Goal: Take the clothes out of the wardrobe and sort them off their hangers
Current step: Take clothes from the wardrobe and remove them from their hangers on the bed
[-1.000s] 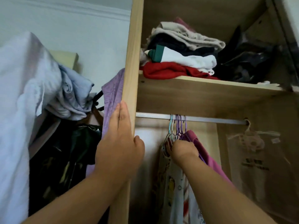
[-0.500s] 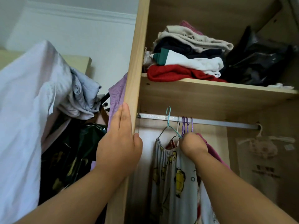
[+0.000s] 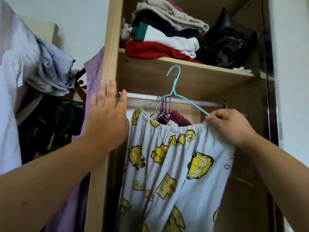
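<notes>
Pale blue trousers (image 3: 175, 164) with a yellow cartoon print hang by their elastic waistband from a teal wire hanger (image 3: 173, 92), held in front of the open wardrobe (image 3: 108, 47). The hanger's hook stands upright before the edge of the shelf (image 3: 184, 64), above the metal rail (image 3: 209, 103) and free of it. The right hand (image 3: 230, 126) pinches the hanger's right end together with the waistband, fingers curled round both. The left hand (image 3: 107, 118) lies with straight, spread fingers over the front edge of the wardrobe's left side panel and holds nothing; its thumb is near the rail's left end.

Behind the trousers, purple hangers (image 3: 164, 106) hook on the rail, with a maroon garment (image 3: 181, 118) below them. On the shelf sits 1 stack of folded clothes (image 3: 163, 34), a red piece at the bottom, and just beside it on the right a black bag (image 3: 225, 44). Left of the wardrobe, a purple garment (image 3: 93, 77) hangs against the side panel, next to a heap of pale blue cloth (image 3: 53, 71).
</notes>
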Demonstrator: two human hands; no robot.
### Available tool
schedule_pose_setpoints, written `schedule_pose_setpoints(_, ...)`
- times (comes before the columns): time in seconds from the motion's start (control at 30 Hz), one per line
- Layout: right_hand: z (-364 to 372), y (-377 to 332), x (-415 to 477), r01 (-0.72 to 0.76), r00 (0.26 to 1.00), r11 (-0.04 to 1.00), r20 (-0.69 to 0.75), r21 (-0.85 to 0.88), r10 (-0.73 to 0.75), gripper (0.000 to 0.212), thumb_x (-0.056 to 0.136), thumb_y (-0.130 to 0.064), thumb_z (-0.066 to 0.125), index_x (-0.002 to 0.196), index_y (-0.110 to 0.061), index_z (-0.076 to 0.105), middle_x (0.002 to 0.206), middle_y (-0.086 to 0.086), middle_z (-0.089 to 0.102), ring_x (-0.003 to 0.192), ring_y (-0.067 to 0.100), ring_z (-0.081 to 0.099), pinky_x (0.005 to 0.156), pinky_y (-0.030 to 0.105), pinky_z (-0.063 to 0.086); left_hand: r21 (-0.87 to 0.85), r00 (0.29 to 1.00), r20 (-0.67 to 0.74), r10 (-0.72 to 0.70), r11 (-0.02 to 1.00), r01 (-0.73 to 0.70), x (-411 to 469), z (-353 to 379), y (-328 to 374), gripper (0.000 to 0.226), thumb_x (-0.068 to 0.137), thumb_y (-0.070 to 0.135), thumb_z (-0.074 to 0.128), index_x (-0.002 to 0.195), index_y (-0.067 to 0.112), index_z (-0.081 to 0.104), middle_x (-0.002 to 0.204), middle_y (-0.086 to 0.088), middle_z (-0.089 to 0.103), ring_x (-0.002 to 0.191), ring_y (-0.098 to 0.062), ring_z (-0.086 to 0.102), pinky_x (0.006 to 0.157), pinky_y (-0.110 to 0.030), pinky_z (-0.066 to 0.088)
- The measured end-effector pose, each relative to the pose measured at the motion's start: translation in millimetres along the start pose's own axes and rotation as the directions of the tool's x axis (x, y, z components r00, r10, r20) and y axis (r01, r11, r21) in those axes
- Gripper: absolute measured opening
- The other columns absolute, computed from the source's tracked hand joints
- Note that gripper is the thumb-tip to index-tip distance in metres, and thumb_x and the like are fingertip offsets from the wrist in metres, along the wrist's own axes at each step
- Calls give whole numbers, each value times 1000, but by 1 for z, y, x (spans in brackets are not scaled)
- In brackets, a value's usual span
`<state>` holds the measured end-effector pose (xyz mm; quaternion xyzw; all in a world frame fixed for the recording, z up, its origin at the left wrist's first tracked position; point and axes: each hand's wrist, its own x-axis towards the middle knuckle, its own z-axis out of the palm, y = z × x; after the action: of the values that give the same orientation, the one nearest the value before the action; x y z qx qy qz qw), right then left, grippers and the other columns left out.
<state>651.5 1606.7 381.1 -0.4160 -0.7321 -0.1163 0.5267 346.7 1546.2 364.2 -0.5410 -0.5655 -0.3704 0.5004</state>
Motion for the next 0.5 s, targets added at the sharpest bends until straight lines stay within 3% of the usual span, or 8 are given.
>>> schedule_pose_setpoints(0.13,-55,9,-52,-83,995,995,-60,48,86,21,87,-28,62,68,-20,67,62,-6,63,58,9,51,57,27,39,-270,982,169,84,962,-36,-12,12,41,64,88,21,47,148,13,24,158,-11,13,145,-31,5,112,-52,18)
schedule_pose_setpoints(0.27,-102,6,-113,-188,976,982,-102,28,190,14,86,-26,63,74,-29,70,56,-13,60,49,0,48,47,14,38,-475,944,314,105,878,60,-30,36,81,67,93,21,44,151,21,11,160,-2,2,146,-27,0,113,-55,14)
schedule_pose_setpoints(0.33,-122,-2,-143,-261,957,965,-135,-6,258,14,85,-26,64,75,-34,70,54,-13,60,47,-1,48,43,11,36,-578,948,300,107,811,92,-36,44,96,68,93,24,46,151,20,11,159,-9,8,144,-33,8,114,-54,17)
schedule_pose_setpoints(0.4,-140,-17,-170,-346,929,937,-155,-42,336,12,83,-27,65,75,-34,71,56,-9,61,50,3,51,48,17,41,-667,959,260,112,739,95,-41,49,112,69,93,26,51,151,15,15,154,-19,18,140,-39,18,113,-49,19)
schedule_pose_setpoints(0.5,-165,-46,-212,-455,882,878,-207,-147,422,15,83,-23,65,72,-30,72,58,-6,62,52,6,53,49,20,43,-797,950,259,174,594,108,-50,50,139,57,92,23,56,143,10,35,135,-29,40,125,-44,37,104,-47,30)
